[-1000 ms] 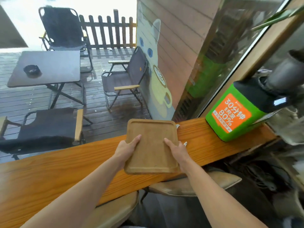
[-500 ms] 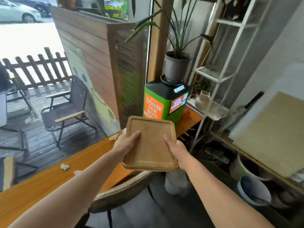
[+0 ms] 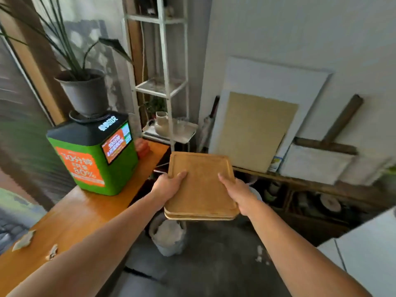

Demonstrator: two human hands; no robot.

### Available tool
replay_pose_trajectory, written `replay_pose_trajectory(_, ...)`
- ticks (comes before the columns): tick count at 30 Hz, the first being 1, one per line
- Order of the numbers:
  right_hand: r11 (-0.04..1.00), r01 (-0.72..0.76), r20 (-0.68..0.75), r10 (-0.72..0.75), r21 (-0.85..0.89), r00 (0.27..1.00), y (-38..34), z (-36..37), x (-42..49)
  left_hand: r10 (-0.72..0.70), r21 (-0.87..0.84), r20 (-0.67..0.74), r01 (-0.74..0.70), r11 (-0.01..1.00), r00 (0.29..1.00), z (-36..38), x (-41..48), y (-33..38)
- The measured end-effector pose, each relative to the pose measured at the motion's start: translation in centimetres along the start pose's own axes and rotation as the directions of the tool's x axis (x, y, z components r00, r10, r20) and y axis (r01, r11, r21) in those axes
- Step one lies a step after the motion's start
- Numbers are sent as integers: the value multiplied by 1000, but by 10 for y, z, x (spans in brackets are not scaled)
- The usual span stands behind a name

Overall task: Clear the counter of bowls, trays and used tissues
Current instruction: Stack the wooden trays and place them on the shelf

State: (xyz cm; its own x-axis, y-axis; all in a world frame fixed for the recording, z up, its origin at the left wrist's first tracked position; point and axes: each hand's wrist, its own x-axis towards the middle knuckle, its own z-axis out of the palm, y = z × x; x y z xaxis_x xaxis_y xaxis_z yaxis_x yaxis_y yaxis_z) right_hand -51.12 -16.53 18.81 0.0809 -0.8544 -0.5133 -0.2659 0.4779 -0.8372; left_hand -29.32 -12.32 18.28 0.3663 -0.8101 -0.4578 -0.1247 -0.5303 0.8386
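I hold a stack of two square wooden trays [image 3: 201,185] level in front of me, off the counter and above the floor. My left hand [image 3: 167,187] grips the stack's left edge, thumb on top. My right hand [image 3: 240,194] grips its right edge the same way. The orange wooden counter [image 3: 85,211] runs along the left. Two crumpled used tissues lie on it near the lower left: a larger tissue [image 3: 23,241] and a smaller tissue [image 3: 52,251].
A green and black box with a screen [image 3: 94,155] stands on the counter, a potted plant [image 3: 83,91] on top. A white metal shelf [image 3: 165,86] stands beyond it. Boards [image 3: 255,129] lean on the right wall. A pale bucket [image 3: 169,236] sits on the floor below the trays.
My view has swung right, away from the outdoor deck toward the indoor corner. The trays came off the counter with both hands and are now carried over the floor.
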Motion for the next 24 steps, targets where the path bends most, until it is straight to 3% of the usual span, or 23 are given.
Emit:
replay_pose_trajectory(8,992,-50,-98,61,112,993,-19,-59,45,115,38,175,-124,992,978,59,61,52)
replay_pose_trajectory(14,997,-51,-138,59,66,989,-64,-65,118,82,17,179,-86,996,981,71,137,91)
replay_pose_trajectory(24,1000,1,-80,1,20,997,-183,-42,268,62,33,115,-66,997,991,52,294,190)
